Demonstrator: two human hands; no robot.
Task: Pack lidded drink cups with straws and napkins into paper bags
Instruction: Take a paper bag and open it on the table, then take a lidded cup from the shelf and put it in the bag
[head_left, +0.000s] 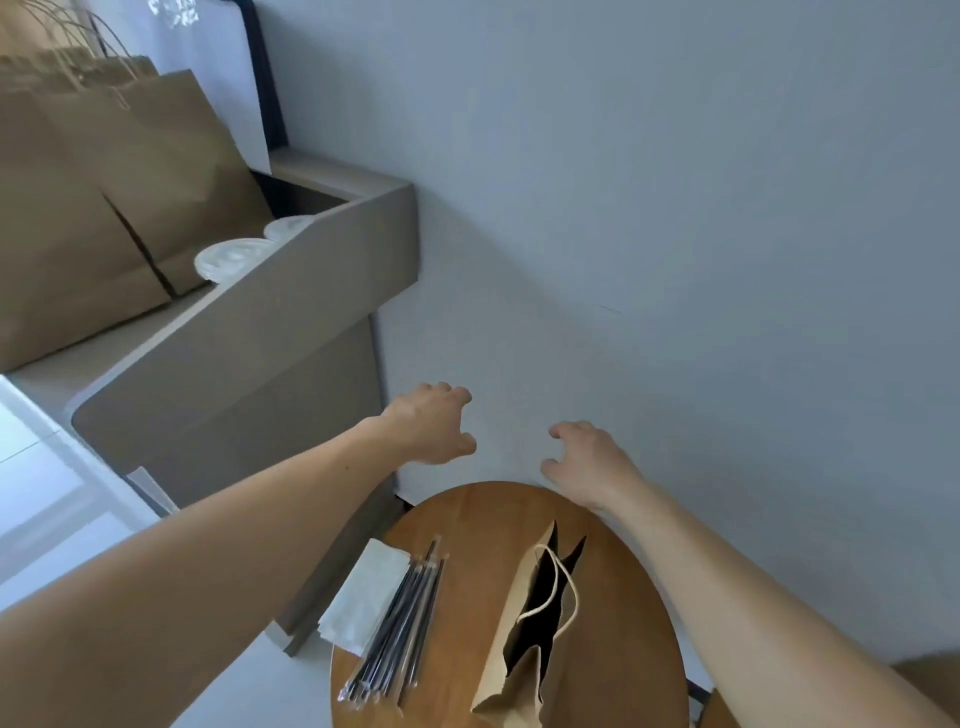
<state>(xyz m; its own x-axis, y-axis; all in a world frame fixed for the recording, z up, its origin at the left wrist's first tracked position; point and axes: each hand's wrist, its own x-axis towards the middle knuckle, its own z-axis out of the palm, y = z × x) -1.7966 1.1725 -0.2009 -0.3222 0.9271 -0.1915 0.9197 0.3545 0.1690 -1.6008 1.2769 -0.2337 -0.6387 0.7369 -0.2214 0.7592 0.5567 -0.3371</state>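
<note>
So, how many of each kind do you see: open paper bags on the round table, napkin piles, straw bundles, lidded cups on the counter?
Open paper bag: 1
Napkin pile: 1
Straw bundle: 1
Lidded cups: 2
Total: 5

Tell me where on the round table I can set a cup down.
Bare wood lies right of the open paper bag, out to the table rim, and along the far edge beyond the bag's mouth. A narrower strip runs between bag and straws. The left side is crowded: straws lie against the napkins at the rim.
</note>
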